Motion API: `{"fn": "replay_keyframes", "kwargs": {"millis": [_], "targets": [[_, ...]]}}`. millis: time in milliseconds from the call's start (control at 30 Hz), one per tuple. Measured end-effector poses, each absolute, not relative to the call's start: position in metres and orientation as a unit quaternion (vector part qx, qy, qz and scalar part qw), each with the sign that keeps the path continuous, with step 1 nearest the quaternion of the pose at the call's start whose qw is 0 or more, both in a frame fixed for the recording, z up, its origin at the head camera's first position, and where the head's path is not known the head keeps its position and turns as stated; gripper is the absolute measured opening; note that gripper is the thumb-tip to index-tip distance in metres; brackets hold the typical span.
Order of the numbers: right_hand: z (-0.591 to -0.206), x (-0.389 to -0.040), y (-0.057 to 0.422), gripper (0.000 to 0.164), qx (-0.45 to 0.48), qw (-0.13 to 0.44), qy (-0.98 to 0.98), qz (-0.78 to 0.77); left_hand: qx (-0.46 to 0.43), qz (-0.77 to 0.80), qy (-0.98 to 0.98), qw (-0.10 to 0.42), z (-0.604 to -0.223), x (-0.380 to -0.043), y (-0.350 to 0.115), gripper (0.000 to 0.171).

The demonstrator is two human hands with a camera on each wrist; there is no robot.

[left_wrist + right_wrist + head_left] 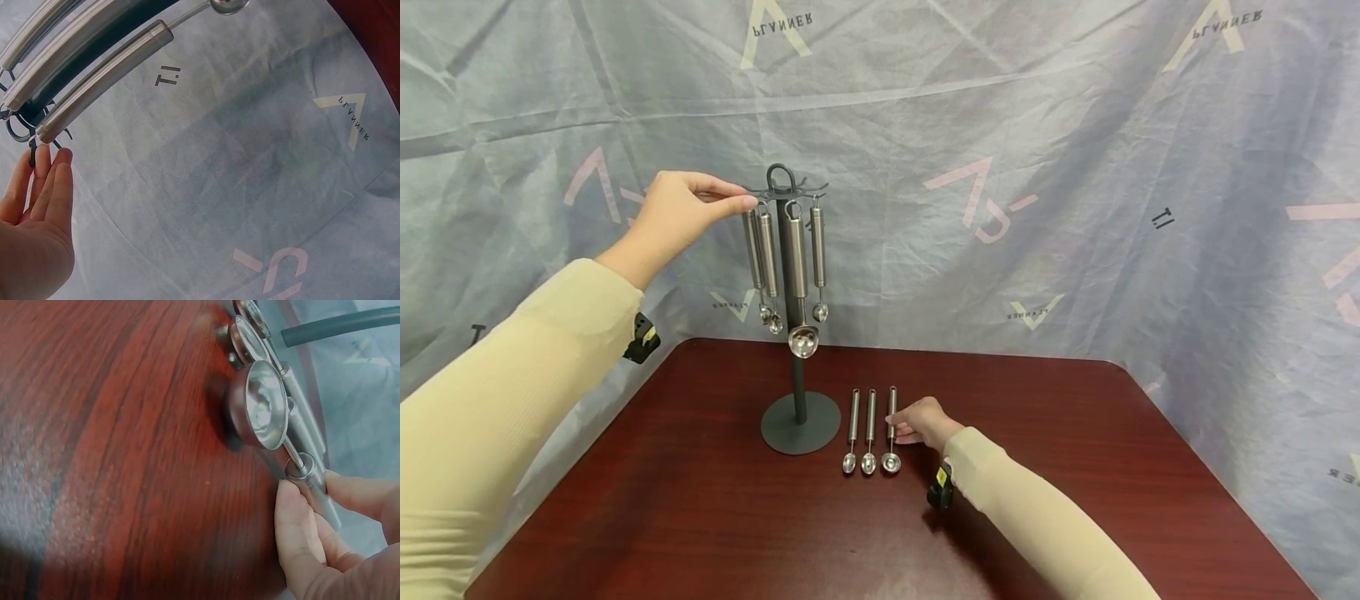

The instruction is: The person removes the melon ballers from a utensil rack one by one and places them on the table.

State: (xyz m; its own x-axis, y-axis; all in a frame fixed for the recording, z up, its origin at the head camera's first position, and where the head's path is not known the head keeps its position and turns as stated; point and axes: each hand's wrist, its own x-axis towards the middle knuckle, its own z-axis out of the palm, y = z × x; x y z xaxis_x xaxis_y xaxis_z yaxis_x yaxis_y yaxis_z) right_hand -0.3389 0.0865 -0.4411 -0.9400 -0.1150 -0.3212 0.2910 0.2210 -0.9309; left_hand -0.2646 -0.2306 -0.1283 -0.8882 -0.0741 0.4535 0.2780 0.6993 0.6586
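Note:
My left hand [679, 207] pinches the tip of one hook on a dark metal utensil stand [801, 435], thumb and fingertips meeting there. Several steel-handled scoops hang from the stand's hooks, among them a larger scoop [797, 258] in front. On the table, my right hand [928, 422] holds the handle of a round-bowled scoop [265, 405] between thumb and fingers. That scoop lies rightmost of three in a row, bowls toward me. Left of it are a middle scoop [870, 417] and a leftmost scoop [853, 418] with a narrower bowl.
A dark red wooden table [1045, 467] carries the stand and the row of scoops. Grey printed cloth [1075, 208] hangs behind and at the sides. The stand's round base is just left of the row.

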Motion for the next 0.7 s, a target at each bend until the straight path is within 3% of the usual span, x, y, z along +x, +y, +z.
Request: {"fn": "replay_keyframes", "kwargs": {"millis": [700], "targets": [[-0.4361, -0.3356, 0.0833, 0.069, 0.066, 0.162, 0.781, -0.599, -0.07, -0.394, -0.887, 0.232, -0.13, -0.2649, -0.2318, 0.053]]}}
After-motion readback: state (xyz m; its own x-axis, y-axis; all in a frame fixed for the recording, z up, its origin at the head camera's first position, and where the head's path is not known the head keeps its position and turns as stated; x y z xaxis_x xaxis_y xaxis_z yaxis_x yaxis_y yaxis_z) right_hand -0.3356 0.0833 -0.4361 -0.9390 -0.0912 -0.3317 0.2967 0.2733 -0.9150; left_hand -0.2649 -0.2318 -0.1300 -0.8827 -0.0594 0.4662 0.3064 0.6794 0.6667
